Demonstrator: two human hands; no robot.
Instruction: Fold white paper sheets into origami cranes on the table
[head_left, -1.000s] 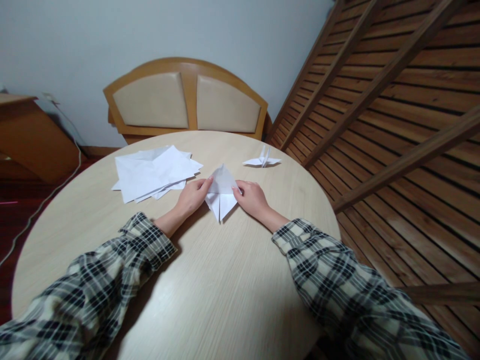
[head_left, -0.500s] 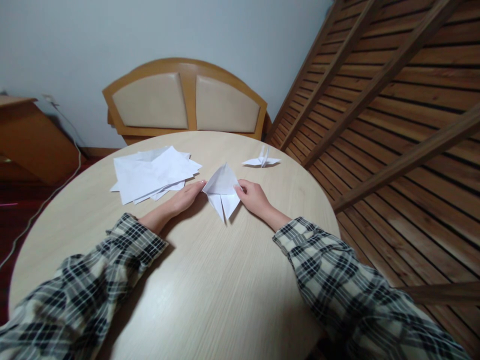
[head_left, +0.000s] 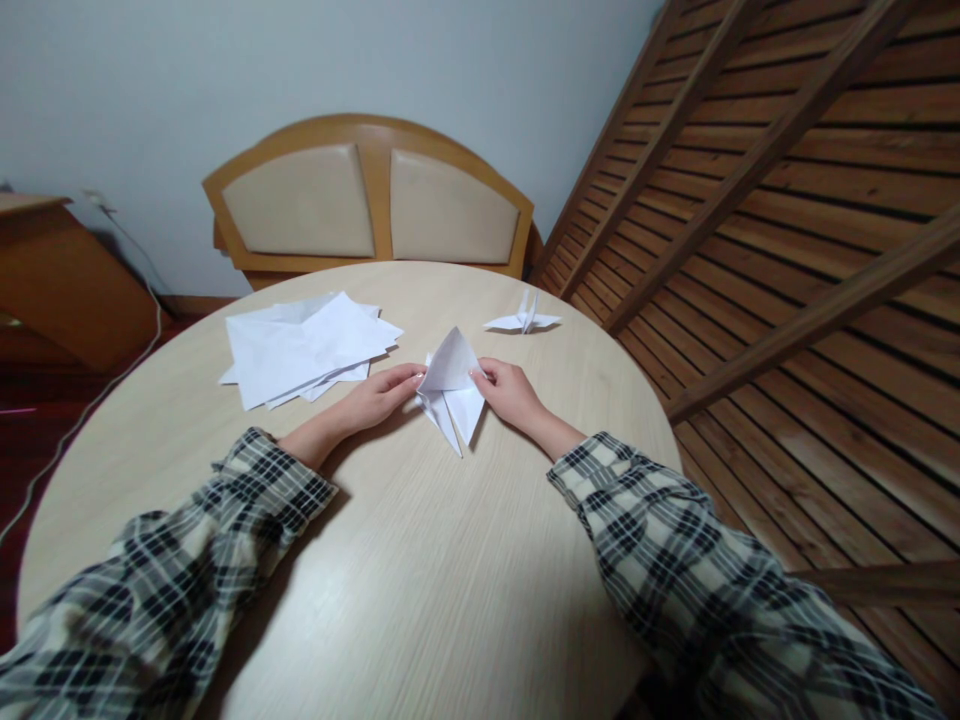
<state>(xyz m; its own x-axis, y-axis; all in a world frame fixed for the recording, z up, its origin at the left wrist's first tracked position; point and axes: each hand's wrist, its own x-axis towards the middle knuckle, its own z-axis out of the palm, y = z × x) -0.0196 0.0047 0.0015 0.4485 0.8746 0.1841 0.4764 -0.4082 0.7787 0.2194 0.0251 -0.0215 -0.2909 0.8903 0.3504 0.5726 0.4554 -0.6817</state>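
Between my hands is a folded white sheet of paper (head_left: 454,372), with a raised pointed flap at the top and two narrow points hanging toward me. My left hand (head_left: 381,394) pinches its left edge between thumb and fingers. On the opposite side, my right hand (head_left: 511,392) grips the right edge, thumb on the front face. The fingertips behind the paper are hidden. A finished-looking white paper crane (head_left: 523,320) stands on the table beyond my right hand.
A loose stack of white paper sheets (head_left: 300,345) lies at the left back of the round wooden table (head_left: 420,590). Behind the table stands a padded headboard (head_left: 382,200). Slatted wood (head_left: 787,250) rises close along the right side.
My left hand has moved slightly right, bringing the paper's left side inward. The folded paper has turned and bent, its lower points now slanting to the right. My right hand stays nearly in place.
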